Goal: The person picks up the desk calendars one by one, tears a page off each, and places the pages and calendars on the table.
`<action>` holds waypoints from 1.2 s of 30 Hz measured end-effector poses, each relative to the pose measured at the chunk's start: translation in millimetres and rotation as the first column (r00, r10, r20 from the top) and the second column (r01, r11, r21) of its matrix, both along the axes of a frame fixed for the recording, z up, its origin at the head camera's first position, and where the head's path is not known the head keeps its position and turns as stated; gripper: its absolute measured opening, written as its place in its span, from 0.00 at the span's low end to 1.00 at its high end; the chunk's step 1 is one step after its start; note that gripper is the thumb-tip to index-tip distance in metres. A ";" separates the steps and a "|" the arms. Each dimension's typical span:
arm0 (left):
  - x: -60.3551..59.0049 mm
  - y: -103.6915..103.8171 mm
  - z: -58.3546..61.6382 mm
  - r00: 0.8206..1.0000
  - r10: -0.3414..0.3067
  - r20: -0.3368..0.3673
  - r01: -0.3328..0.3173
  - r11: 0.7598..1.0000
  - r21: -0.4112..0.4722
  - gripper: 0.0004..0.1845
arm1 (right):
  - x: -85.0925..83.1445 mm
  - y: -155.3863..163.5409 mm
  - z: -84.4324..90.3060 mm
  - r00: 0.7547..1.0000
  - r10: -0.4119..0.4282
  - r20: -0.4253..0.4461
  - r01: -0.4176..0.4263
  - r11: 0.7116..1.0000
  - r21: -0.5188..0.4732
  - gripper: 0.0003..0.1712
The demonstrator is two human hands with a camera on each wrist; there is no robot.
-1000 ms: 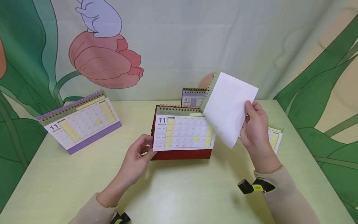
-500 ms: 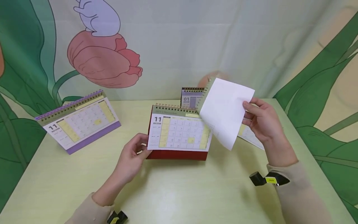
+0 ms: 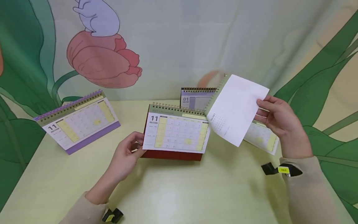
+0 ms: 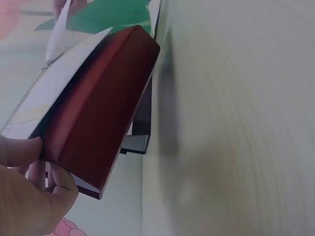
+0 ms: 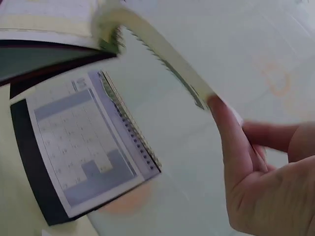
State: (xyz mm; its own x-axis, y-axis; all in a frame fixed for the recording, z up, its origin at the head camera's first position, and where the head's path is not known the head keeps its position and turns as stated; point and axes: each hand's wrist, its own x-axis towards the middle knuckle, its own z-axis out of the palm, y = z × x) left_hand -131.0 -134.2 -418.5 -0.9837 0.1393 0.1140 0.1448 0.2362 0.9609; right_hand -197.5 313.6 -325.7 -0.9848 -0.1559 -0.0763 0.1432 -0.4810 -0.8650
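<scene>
My left hand [image 3: 126, 155] pinches the left side of a red desk calendar [image 3: 171, 155], its thumb near the front pages. November is the front page [image 3: 179, 132], below a coil binding along the top. In the left wrist view the red stand [image 4: 101, 105] is tilted. My right hand [image 3: 283, 116] grips the edge of a white calendar page [image 3: 237, 109], bent away to the right. That page's green strip has a row of holes, seen along most of its length in the right wrist view; its lower end meets the coil's right end.
A purple desk calendar [image 3: 93, 137] showing November stands at the left. Behind the red one, a black-bound calendar [image 3: 193, 98] shows 01. A loose calendar page [image 3: 260, 138] lies on the table [image 3: 179, 193] beneath my right hand. A patterned curtain [image 3: 167, 46] hangs behind.
My right hand has moved right, pulling the white page further out. The red calendar and my left hand have shifted left, and the calendar has turned slightly. More of the loose page is visible.
</scene>
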 end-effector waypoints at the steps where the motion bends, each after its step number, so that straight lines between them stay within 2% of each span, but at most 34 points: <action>1: 0.0 -1.9 -0.5 1.000 0.007 0.003 -0.007 1.000 -0.006 0.13 | -0.7 2.5 -1.4 1.000 0.028 0.002 -0.028 1.000 0.012 0.05; 3: 0.0 -4.3 -2.3 1.000 0.013 0.015 -0.012 1.000 -0.005 0.13 | -2.2 6.3 -5.0 0.998 0.070 0.006 -0.070 0.997 0.019 0.08; 6: -0.2 -4.9 -3.9 1.000 0.001 0.019 -0.001 1.000 0.006 0.13 | -4.5 8.7 -10.3 0.997 0.077 0.019 -0.077 0.997 -0.003 0.08; 14: 0.7 -9.8 -4.6 1.000 -0.005 0.012 0.005 1.000 0.007 0.13 | -6.6 19.6 -14.9 0.998 0.004 0.057 0.000 0.998 -0.067 0.08; 22: 1.3 -15.3 -1.1 1.000 -0.021 0.013 0.021 1.000 -0.007 0.13 | -12.5 29.8 -20.9 0.988 -0.091 0.125 0.106 0.987 -0.124 0.06; 31: 6.1 -21.9 -0.6 0.999 -0.031 0.013 0.032 0.999 -0.040 0.14 | -16.3 29.0 -30.3 0.989 -0.083 0.123 0.093 0.993 -0.077 0.06; 36: 2.7 -25.0 1.6 0.999 -0.049 -0.004 0.049 0.997 -0.051 0.15 | -16.2 27.3 -29.7 0.988 -0.117 0.104 0.123 0.991 -0.054 0.05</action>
